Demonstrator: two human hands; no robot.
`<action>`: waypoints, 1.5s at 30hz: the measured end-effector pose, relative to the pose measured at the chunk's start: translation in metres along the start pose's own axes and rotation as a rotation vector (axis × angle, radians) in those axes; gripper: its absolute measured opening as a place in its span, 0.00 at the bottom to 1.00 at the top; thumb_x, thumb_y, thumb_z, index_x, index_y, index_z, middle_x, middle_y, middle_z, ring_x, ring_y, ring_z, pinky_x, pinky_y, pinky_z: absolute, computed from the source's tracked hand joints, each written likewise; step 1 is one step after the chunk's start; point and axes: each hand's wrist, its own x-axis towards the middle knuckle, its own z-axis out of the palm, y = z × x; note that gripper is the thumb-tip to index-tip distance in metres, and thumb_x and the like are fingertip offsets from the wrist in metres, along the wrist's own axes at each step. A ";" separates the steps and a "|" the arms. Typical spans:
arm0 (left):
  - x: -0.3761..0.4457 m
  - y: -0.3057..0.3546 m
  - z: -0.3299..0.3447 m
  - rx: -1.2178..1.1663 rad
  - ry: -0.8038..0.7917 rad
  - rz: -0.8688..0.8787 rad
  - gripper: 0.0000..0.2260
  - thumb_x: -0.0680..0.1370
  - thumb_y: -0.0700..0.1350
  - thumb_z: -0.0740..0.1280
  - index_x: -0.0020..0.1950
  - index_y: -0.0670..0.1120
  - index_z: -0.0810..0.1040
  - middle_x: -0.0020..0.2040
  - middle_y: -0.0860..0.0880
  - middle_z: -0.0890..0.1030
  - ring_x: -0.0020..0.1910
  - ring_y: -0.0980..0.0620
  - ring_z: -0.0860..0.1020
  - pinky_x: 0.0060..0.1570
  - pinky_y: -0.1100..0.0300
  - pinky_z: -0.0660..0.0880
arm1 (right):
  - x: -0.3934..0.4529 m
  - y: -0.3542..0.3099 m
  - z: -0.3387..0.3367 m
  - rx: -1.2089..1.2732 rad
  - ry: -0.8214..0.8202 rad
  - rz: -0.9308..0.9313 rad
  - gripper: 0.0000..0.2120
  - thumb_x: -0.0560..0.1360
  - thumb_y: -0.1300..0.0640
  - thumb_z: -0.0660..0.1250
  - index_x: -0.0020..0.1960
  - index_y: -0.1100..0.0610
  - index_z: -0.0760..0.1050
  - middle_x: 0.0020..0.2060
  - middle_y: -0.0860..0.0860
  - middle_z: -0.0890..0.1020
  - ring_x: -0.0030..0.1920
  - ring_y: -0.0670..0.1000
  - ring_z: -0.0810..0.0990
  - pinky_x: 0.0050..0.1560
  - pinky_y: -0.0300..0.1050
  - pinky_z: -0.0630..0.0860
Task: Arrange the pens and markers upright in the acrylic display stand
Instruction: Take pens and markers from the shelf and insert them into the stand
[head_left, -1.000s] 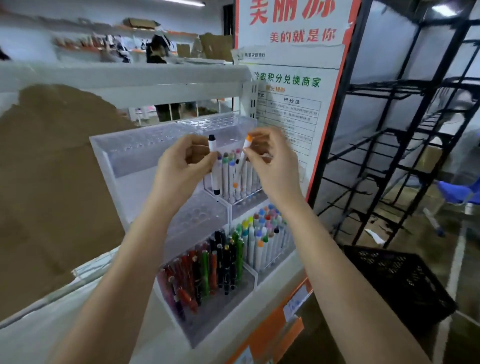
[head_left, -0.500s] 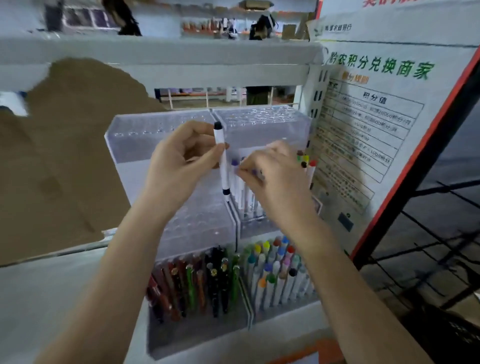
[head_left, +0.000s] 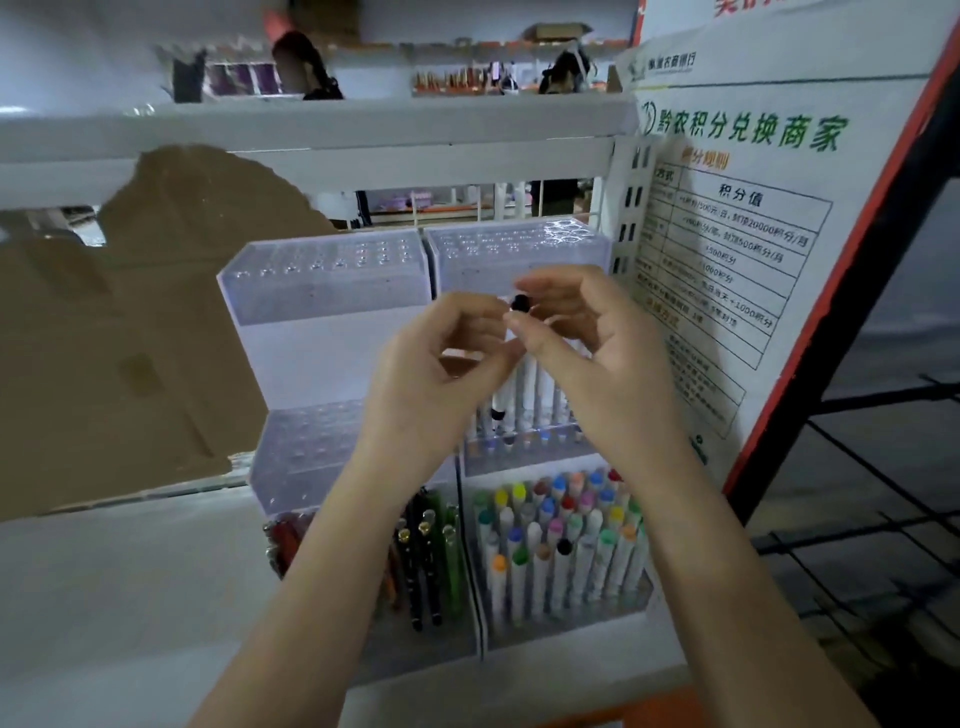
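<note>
Head view shows me both hands raised in front of the clear stand, which sits on a white shelf. My right hand pinches the black cap end of a white marker between thumb and fingertips, its body dropping toward the middle tier's right block, among the markers already standing there. My left hand is curled beside it; I cannot tell whether it touches the marker. The risk, as I judge it, is the tip missing its hole and tilting against neighbours, since my hands hide the holes.
</note>
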 end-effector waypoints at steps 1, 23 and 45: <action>0.000 0.002 0.008 0.001 -0.001 0.007 0.09 0.71 0.43 0.69 0.47 0.56 0.76 0.39 0.59 0.81 0.40 0.59 0.79 0.41 0.66 0.76 | 0.000 -0.001 -0.006 -0.030 0.012 -0.014 0.06 0.74 0.59 0.68 0.50 0.52 0.76 0.45 0.43 0.80 0.46 0.41 0.79 0.49 0.34 0.75; -0.023 -0.040 0.043 0.812 -0.091 0.209 0.04 0.71 0.42 0.73 0.45 0.47 0.82 0.41 0.51 0.83 0.38 0.50 0.80 0.36 0.62 0.72 | 0.010 0.039 -0.073 -0.219 0.213 0.023 0.05 0.73 0.62 0.70 0.48 0.55 0.79 0.42 0.42 0.81 0.44 0.41 0.80 0.50 0.34 0.76; -0.026 -0.045 0.048 0.894 -0.064 0.240 0.05 0.68 0.41 0.75 0.41 0.47 0.82 0.38 0.52 0.82 0.38 0.51 0.80 0.32 0.64 0.73 | -0.014 0.078 -0.049 -0.442 0.179 -0.052 0.04 0.73 0.61 0.70 0.43 0.63 0.78 0.41 0.52 0.78 0.41 0.49 0.78 0.42 0.44 0.78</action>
